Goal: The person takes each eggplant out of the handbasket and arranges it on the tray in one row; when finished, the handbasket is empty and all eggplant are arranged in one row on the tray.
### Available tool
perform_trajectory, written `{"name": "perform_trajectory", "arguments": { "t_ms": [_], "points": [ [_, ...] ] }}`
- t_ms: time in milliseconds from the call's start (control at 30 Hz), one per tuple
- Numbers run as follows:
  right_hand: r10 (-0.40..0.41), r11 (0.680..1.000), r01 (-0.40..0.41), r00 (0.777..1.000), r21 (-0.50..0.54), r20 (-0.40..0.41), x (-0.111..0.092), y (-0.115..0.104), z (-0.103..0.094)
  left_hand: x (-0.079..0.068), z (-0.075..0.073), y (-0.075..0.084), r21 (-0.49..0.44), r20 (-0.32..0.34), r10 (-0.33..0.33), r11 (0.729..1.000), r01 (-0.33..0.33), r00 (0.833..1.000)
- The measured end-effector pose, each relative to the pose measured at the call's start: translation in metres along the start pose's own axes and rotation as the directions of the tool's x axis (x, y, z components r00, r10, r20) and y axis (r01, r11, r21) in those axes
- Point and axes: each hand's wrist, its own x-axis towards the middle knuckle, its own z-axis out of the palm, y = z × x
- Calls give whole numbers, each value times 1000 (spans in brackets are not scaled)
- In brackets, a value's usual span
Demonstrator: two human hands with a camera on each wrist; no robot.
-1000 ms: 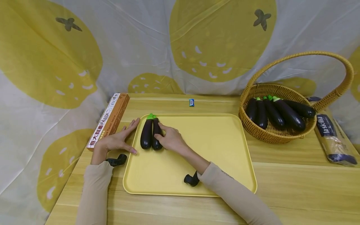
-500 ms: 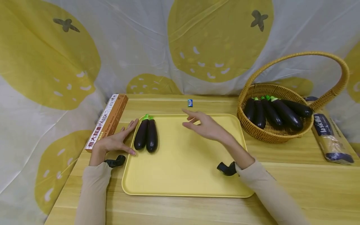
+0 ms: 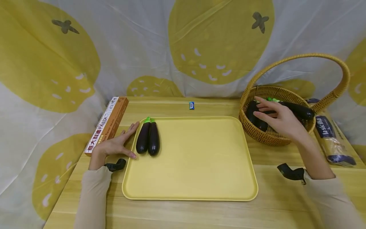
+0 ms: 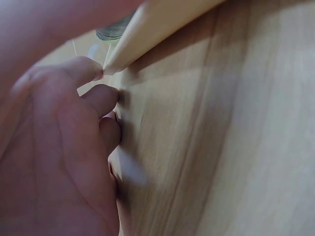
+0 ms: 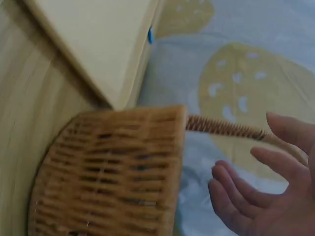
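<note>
My left hand rests at the left edge of the yellow tray, fingers and thumb spread along the rim. Two dark purple eggplants lie side by side just inside that edge, a left one and a right one, green stems toward the back. Over the wicker basket hovers my right hand, holding nothing, its fingers loosely extended. Several eggplants lie in the basket, some partly hidden behind this hand. In the right wrist view, the hand appears beside the basket's rim with parted fingers.
A pasta box lies left of the tray. Behind the tray sits a small blue packet. The basket's tall handle arches above its opening, and a pasta bag lies to its right. A lemon-print cloth hangs behind the table.
My right hand has let go of the right eggplant on the tray and swung right to the basket. Both tray eggplants shifted slightly left. The left hand has stayed at the tray's edge.
</note>
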Motion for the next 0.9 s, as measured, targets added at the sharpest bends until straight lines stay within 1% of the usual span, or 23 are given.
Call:
{"name": "perform_trajectory", "arguments": {
  "t_ms": [67, 133, 233, 400, 500, 633, 700, 833, 900],
  "points": [
    [33, 999, -34, 998, -14, -49, -4, 15, -10, -1, 0, 0, -8, 2, -4, 1000, 4, 1000],
    [82, 996, -85, 992, -27, -100, -7, 29, -16, -1, 0, 0, -12, 4, -4, 1000, 4, 1000],
    [109, 991, -120, 980, -57, -165, -10, 46, -22, -2, 0, 1, -15, 3, -9, 1000, 9, 1000],
    [117, 982, -152, 955, -111, -274, -12, 68, -25, -2, -1, 2, -10, 3, -9, 1000, 9, 1000],
    [115, 976, -168, 939, -138, -325, -13, 75, -25, -2, -1, 3, -3, 4, -3, 1000, 3, 1000],
    [121, 963, -191, 935, -188, -333, -11, 78, -24, -1, -1, 3, 13, 4, 1, 1000, -1, 1000],
    [139, 951, -215, 939, -223, -314, -10, 77, -23, -2, -1, 3, 17, 3, -1, 1000, 1, 1000],
    [169, 897, -264, 946, -355, -276, -6, 74, -18, -2, -1, 3, 20, 2, -7, 1000, 7, 1000],
    [188, 871, -283, 947, -401, -260, -4, 73, -15, -1, -1, 2, 26, 1, -8, 1000, 8, 1000]
  ]
}}
